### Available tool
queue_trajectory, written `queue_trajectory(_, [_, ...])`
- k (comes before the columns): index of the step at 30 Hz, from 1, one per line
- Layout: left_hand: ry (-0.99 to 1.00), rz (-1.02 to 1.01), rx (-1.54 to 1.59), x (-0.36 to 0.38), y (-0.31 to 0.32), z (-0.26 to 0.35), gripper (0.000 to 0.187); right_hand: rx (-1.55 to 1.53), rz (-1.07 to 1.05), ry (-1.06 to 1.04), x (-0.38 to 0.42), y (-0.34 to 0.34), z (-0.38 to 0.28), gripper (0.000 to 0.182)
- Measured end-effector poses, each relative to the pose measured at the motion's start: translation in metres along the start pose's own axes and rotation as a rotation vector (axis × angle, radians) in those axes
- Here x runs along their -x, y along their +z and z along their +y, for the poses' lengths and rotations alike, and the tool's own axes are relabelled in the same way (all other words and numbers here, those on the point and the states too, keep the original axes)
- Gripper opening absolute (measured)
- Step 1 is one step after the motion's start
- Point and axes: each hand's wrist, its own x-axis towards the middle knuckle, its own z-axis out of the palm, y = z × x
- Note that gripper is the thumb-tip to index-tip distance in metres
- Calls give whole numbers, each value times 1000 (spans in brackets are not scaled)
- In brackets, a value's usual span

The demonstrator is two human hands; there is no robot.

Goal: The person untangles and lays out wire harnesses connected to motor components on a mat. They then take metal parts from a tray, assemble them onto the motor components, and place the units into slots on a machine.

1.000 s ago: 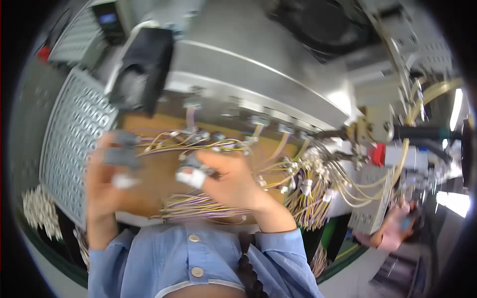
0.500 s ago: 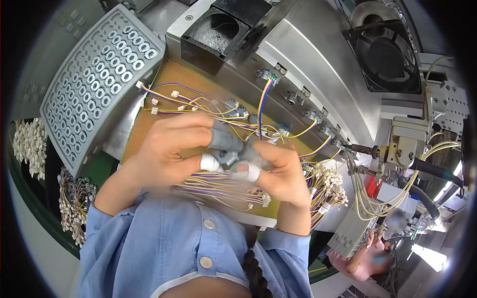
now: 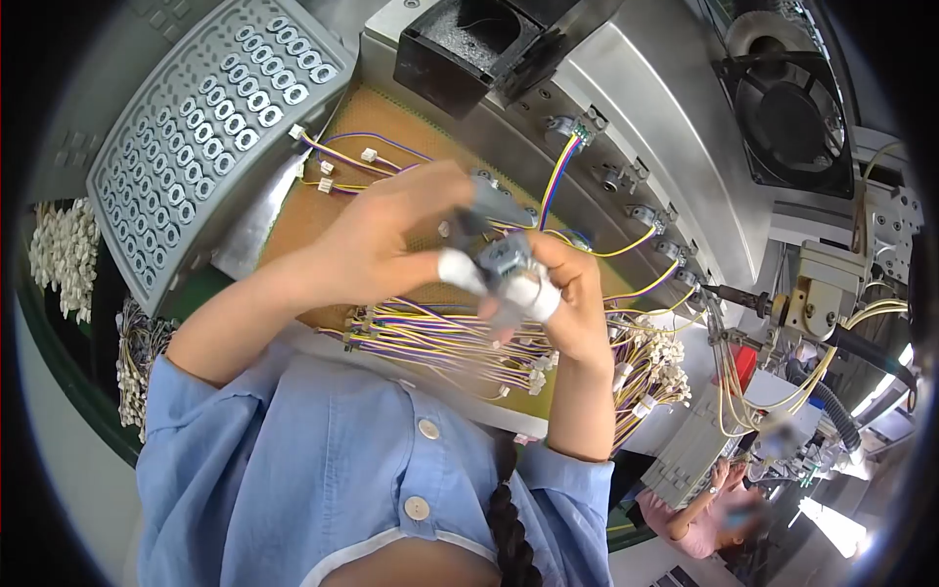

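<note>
My right hand (image 3: pixel 562 293), with grey and white finger covers, pinches a small grey metal part (image 3: pixel 504 256) in front of my chest. Close beside it on the left, my left hand (image 3: pixel 421 230) has its fingers bent and its thumb near the part; its fingertips are smeared by motion, so what they hold is unclear. Below the hands lies a bundle of yellow and purple wires (image 3: pixel 440 338) with white connectors. More wires with white plugs (image 3: pixel 369 155) lie on the orange-brown board (image 3: pixel 377 117) behind my left hand.
A grey tray (image 3: pixel 127 245) of ring-shaped parts stands at the left. Along the metal fixture (image 3: pixel 636 108) sit small motors with wires. A soldering tip (image 3: pixel 729 293) points in from the right, below a black fan (image 3: pixel 787 122). Another person (image 3: pixel 704 519) is at the lower right.
The view has shifted, so the surroundings appear farther right. My left hand has lifted and parted somewhat from my right hand, and the grey part shows more clearly.
</note>
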Motion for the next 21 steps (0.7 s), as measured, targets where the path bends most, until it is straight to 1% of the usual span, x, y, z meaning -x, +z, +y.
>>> queue_trajectory(2, [-214, -53, -241, 21, -4, -5, 23, 56, 200, -23, 3, -1, 3, 17])
queue_trajectory(3, [-208, -57, -237, 33, -5, -8, 23, -5, 227, -70, 6, -2, 5, 18])
queue_trajectory(4, [-103, -178, -459, 46, -3, -11, 22, 3, 240, -74, 6, -2, 9, 18])
queue_trajectory(5, [13, -295, -677, 54, -1, -13, 22, -78, 316, -132, 5, 1, 14, 19])
queue_trajectory(7, [48, -272, -680, 62, 2, -14, 21, -274, 437, -267, 4, 7, 18, 24])
queue_trajectory(8, [51, -247, -686, 61, 4, -14, 21, -260, 460, -288, 3, 7, 18, 24])
queue_trajectory(9, [75, -252, -677, 58, 6, -13, 21, -363, 524, -322, 3, 6, 19, 25])
queue_trajectory(10, [-15, -215, -607, 55, 6, -10, 21, -471, 583, -355, 2, 6, 20, 27])
queue_trajectory(11, [-111, -182, -535, 52, 4, -7, 22, -375, 697, -281, -1, 10, 14, 41])
queue_trajectory(12, [-101, -193, -526, 45, 6, -1, 22, -374, 714, -286, -6, 12, 12, 41])
queue_trajectory(14, [-35, -76, -433, 24, 13, 15, 21, -326, 746, -284, -17, 13, 11, 38])
queue_trajectory(18, [22, -55, -481, 6, 11, 24, 20, -406, 829, -328, -34, 19, 6, 37])
queue_trajectory(20, [-4, -27, -399, 3, 11, 24, 21, -429, 822, -321, -37, 11, 1, 37])
queue_trajectory(21, [-14, -29, -398, -2, 11, 24, 21, -454, 748, -288, -35, 8, 1, 38])
